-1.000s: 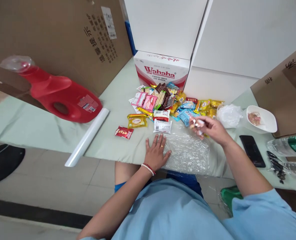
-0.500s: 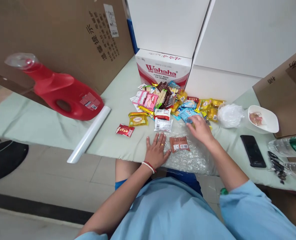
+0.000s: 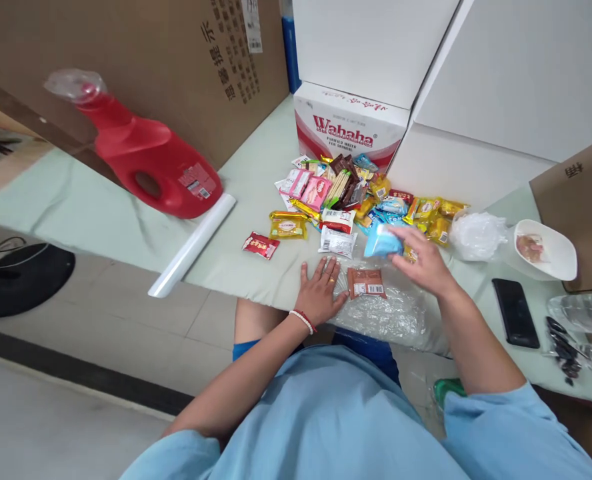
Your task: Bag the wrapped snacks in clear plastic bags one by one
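Note:
My right hand (image 3: 423,260) is closed on a light-blue snack packet (image 3: 383,241), lifted a little in front of the snack pile and blurred by motion. My left hand (image 3: 320,291) lies flat with fingers spread on the left edge of a clear plastic bag (image 3: 396,317). On that bag, just right of my left fingers, rests a brown snack packet (image 3: 367,283). A white packet (image 3: 338,243) lies beyond my left fingertips, with a red-and-white packet (image 3: 338,221) behind it. Pink packets (image 3: 317,193) and yellow packets (image 3: 288,229) are among the pile.
A red jug (image 3: 156,160) and a white roll (image 3: 193,247) lie at the left. Behind the pile stands a Wahaba-printed box (image 3: 349,130). On the right are a bunched white plastic bag (image 3: 477,238), a white bowl (image 3: 551,257), a black phone (image 3: 515,313) and a clear bottle (image 3: 579,312).
My right hand has picked the light-blue packet off the pile and drawn it slightly toward me. My left hand stays on the plastic bag. The camera view has shifted.

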The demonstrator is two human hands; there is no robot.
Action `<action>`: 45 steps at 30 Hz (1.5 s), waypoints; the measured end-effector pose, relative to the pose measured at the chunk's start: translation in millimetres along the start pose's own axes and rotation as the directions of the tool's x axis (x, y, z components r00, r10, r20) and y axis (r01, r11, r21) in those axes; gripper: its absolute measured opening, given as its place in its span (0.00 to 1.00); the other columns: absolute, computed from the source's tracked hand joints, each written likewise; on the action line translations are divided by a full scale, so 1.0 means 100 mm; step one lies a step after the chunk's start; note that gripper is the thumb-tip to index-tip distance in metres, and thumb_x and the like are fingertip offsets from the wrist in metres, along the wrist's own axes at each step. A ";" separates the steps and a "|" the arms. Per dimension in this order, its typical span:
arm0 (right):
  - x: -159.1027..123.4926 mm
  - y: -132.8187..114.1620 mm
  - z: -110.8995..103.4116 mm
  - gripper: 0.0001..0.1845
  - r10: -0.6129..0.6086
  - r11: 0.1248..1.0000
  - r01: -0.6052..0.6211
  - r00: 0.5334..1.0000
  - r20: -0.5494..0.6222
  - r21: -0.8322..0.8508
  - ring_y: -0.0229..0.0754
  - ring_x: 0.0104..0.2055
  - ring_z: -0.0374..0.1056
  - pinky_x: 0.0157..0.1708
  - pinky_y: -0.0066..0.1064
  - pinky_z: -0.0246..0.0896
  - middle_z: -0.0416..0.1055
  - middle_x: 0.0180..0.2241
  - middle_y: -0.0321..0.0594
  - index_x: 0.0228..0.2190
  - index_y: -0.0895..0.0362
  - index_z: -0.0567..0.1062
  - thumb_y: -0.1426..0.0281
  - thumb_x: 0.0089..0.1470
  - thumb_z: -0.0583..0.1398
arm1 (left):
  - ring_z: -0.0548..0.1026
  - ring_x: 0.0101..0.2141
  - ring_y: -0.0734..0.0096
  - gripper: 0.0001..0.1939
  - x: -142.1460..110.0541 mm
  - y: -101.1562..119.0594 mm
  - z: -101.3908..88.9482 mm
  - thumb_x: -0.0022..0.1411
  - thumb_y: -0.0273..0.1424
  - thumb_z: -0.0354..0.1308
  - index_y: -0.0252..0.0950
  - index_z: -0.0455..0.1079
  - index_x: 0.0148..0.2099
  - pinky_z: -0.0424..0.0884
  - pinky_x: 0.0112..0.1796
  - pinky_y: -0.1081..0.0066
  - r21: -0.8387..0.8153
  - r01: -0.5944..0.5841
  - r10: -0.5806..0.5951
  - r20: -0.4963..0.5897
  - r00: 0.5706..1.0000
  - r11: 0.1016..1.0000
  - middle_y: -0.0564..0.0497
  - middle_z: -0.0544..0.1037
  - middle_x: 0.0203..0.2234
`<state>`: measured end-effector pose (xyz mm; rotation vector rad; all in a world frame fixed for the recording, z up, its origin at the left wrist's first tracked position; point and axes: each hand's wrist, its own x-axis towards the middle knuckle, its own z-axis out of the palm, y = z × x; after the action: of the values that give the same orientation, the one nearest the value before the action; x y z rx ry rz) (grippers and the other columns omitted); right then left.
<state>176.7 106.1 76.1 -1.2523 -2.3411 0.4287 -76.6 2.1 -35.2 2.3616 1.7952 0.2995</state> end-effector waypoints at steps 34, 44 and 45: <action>-1.87 -0.39 0.94 0.24 -0.096 0.992 0.103 0.990 0.101 -0.074 0.55 0.56 0.68 0.61 0.62 0.62 0.76 0.52 0.43 0.57 0.40 0.73 0.71 0.63 0.61 | 0.67 0.64 0.61 0.25 0.22 0.33 -0.26 0.71 0.26 0.49 0.47 0.69 0.66 0.59 0.60 0.55 -0.194 -0.414 0.409 -0.067 0.910 0.889 0.48 0.74 0.63; -1.26 -0.37 0.47 0.16 -0.146 0.972 0.130 0.987 0.071 0.196 0.46 0.43 0.71 0.41 0.38 0.71 0.75 0.42 0.45 0.48 0.50 0.79 0.70 0.68 0.53 | 0.68 0.63 0.60 0.23 0.30 0.29 -0.37 0.67 0.26 0.53 0.44 0.73 0.61 0.62 0.55 0.56 -0.251 -0.429 0.447 0.014 0.894 0.868 0.48 0.75 0.61; -1.15 -0.35 0.40 0.16 -0.107 0.973 0.095 0.993 0.049 0.209 0.45 0.44 0.72 0.42 0.38 0.71 0.75 0.42 0.45 0.48 0.50 0.79 0.68 0.69 0.53 | 0.68 0.62 0.60 0.23 0.32 0.28 -0.39 0.67 0.26 0.52 0.45 0.73 0.61 0.62 0.56 0.56 -0.252 -0.432 0.452 0.023 0.892 0.866 0.49 0.75 0.61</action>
<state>187.5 -12.3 30.8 -1.0318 -2.3283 0.6652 -52.1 25.3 11.6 2.5335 1.0863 0.4406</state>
